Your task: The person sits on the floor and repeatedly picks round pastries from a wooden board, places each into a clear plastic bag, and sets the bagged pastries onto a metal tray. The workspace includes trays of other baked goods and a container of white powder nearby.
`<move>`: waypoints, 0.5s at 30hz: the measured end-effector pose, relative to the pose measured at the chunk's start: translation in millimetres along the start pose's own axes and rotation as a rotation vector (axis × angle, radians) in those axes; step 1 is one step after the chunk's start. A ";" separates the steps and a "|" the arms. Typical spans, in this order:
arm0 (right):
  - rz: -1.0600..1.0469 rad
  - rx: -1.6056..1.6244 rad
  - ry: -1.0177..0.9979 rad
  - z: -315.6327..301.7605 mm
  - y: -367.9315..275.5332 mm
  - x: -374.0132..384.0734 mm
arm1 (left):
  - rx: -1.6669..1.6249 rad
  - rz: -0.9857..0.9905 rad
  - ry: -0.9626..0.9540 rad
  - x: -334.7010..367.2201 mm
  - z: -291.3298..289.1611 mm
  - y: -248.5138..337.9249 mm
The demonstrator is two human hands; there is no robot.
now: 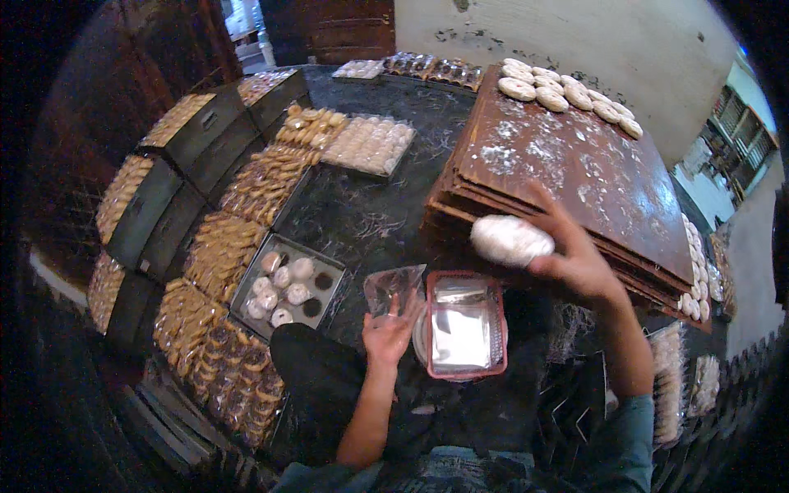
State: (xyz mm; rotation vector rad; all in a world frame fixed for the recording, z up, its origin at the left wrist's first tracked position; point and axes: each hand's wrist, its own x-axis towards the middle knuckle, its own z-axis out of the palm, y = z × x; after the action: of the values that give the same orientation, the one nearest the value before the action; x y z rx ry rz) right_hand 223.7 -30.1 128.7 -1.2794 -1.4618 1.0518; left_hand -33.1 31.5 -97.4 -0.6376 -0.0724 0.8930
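Note:
My right hand (579,259) holds a white, powder-dusted doughnut (511,241), thumb and fingers around its side. It is in the air by the near left corner of a stack of brown boards (559,177). Lower and to the left, my left hand (385,337) has a thin clear plastic bag (388,287) at its fingers, the bag standing up from them. Just right of that hand sits a red plastic basket (505,329) with a stack of clear bags (459,333) inside. A metal tray (261,327) to the left bears several white round pastries (283,277) and bare dark round spots.
Several powdered doughnuts (552,99) lie at the far end of the top board. Trays of wrapped golden pastries (218,255) line the left, beside dark metal boxes (148,218). Farther back is a tray of pale wrapped sweets (370,144). More wrapped goods (667,382) stand at right.

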 end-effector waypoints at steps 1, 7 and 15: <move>-0.039 0.013 -0.072 14.7 9.7 -1.0 | -0.059 0.000 0.010 -3.8 -2.9 1.8; 0.034 -0.032 -0.377 92.8 27.9 18.4 | 0.312 0.135 -0.106 -19.2 -11.9 25.3; -0.313 -0.747 -0.090 171.8 116.5 51.4 | 0.459 0.564 0.068 -12.7 3.8 36.0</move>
State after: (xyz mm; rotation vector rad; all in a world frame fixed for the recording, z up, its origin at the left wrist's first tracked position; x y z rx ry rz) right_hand 80.3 26.5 -19.5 -1.4322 -2.1503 0.3515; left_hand -67.7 40.3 -111.4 -0.2520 0.3820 1.3755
